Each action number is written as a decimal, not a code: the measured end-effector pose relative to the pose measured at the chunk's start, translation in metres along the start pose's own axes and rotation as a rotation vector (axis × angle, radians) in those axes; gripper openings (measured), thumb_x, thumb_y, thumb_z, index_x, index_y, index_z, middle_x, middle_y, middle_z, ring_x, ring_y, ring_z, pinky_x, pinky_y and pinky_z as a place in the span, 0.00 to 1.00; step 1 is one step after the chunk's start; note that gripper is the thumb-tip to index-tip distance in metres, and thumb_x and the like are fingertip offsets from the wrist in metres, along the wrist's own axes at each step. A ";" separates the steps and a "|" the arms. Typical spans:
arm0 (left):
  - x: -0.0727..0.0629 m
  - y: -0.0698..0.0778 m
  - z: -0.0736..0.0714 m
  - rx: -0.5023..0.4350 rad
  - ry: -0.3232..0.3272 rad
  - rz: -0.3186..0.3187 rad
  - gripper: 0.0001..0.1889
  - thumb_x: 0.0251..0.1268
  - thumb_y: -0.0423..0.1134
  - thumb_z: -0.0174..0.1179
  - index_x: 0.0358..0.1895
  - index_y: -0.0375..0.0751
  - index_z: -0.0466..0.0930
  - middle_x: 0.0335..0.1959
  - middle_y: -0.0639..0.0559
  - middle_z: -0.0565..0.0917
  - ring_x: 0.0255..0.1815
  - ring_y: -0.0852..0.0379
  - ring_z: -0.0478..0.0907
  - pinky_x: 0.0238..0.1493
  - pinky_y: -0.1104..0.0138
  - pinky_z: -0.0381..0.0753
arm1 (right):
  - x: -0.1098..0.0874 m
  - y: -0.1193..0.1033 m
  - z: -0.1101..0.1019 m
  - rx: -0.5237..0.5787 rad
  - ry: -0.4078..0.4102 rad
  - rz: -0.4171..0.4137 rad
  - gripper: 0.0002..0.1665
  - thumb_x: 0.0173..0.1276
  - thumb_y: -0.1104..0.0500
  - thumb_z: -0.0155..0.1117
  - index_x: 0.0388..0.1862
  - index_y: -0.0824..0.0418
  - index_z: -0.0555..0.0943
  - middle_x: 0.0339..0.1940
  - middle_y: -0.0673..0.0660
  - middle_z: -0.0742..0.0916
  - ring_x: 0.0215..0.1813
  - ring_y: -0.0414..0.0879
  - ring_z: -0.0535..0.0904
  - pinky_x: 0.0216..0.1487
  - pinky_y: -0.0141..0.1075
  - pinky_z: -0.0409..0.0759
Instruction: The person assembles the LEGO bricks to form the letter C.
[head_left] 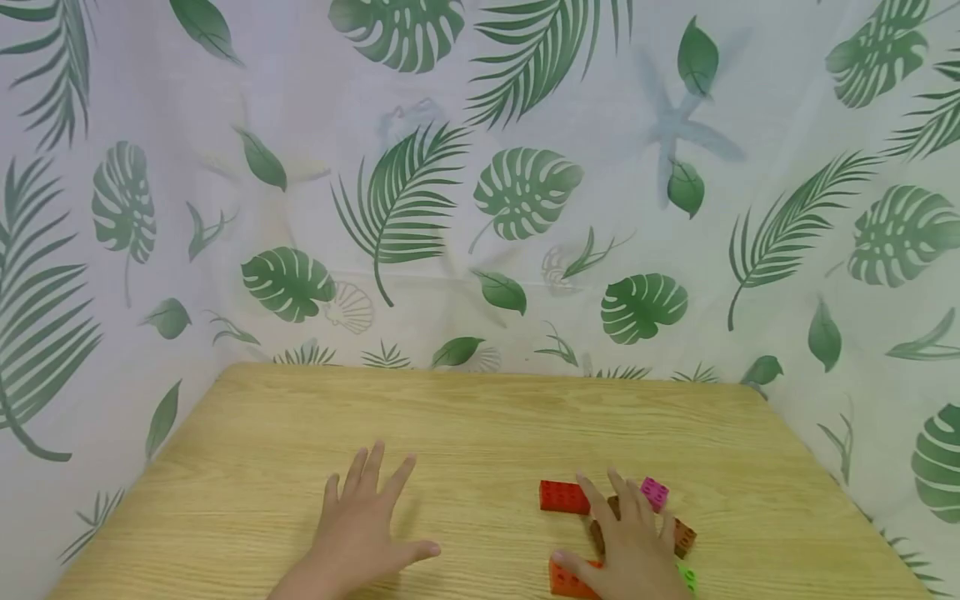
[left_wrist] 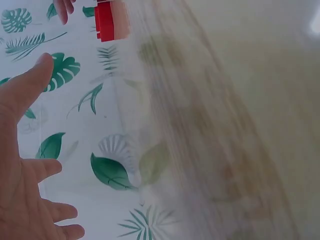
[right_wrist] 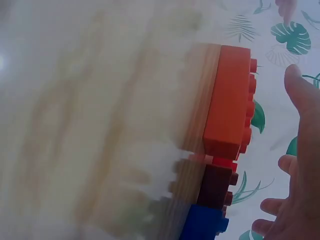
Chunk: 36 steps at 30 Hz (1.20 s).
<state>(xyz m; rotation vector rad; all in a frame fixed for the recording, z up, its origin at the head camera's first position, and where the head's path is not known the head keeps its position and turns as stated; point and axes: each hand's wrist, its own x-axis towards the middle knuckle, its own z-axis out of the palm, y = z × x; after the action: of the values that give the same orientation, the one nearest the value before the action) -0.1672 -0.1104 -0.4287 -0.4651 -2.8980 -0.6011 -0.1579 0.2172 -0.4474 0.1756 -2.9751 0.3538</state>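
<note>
Fingers (head_left: pixel 372 472) spread wide, empty, on left hand (head_left: pixel 357 532) and right hand (head_left: pixel 636 546), which partly hides brown blocks (head_left: pixel 684 538).

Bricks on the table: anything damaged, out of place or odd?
Nothing stands out. The bricks lie at mixed angles around the right hand, which partly hides some in the head view; no damage shows.
</note>
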 end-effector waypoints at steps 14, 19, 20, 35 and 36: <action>0.016 0.027 0.017 -0.045 -0.096 0.130 0.53 0.43 0.71 0.64 0.73 0.46 0.59 0.72 0.35 0.56 0.70 0.33 0.53 0.60 0.35 0.57 | -0.007 0.019 -0.007 0.022 0.024 -0.127 0.54 0.50 0.23 0.60 0.70 0.50 0.66 0.65 0.65 0.70 0.63 0.67 0.64 0.51 0.75 0.57; 0.023 0.041 0.022 -0.073 -0.138 0.143 0.53 0.44 0.71 0.64 0.72 0.47 0.60 0.71 0.38 0.59 0.70 0.38 0.56 0.61 0.40 0.59 | -0.009 0.027 -0.004 0.033 0.042 -0.158 0.54 0.49 0.22 0.60 0.69 0.52 0.68 0.63 0.62 0.73 0.61 0.64 0.67 0.50 0.70 0.62; 0.024 0.043 0.023 -0.084 -0.147 0.144 0.52 0.44 0.71 0.65 0.72 0.47 0.60 0.71 0.39 0.59 0.69 0.39 0.56 0.61 0.40 0.60 | -0.010 0.027 -0.004 0.042 0.044 -0.164 0.54 0.49 0.23 0.61 0.68 0.53 0.69 0.63 0.61 0.73 0.60 0.63 0.68 0.49 0.70 0.63; 0.032 0.079 0.049 -0.218 -0.270 0.260 0.51 0.41 0.66 0.70 0.71 0.49 0.63 0.66 0.48 0.69 0.64 0.46 0.66 0.57 0.49 0.71 | -0.021 0.043 0.001 0.300 0.075 -0.342 0.36 0.51 0.40 0.74 0.56 0.56 0.78 0.51 0.51 0.79 0.50 0.57 0.75 0.39 0.67 0.71; 0.032 0.081 0.051 -0.231 -0.276 0.267 0.50 0.41 0.66 0.71 0.71 0.49 0.63 0.65 0.49 0.70 0.64 0.48 0.66 0.58 0.51 0.70 | -0.021 0.044 0.000 0.314 0.063 -0.340 0.35 0.52 0.40 0.74 0.55 0.56 0.78 0.50 0.50 0.79 0.49 0.56 0.75 0.39 0.66 0.71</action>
<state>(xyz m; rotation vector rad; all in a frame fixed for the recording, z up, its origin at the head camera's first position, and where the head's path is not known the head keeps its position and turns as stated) -0.1750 -0.0106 -0.4395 -1.0225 -2.9489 -0.8925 -0.1429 0.2614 -0.4605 0.6785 -2.7386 0.7584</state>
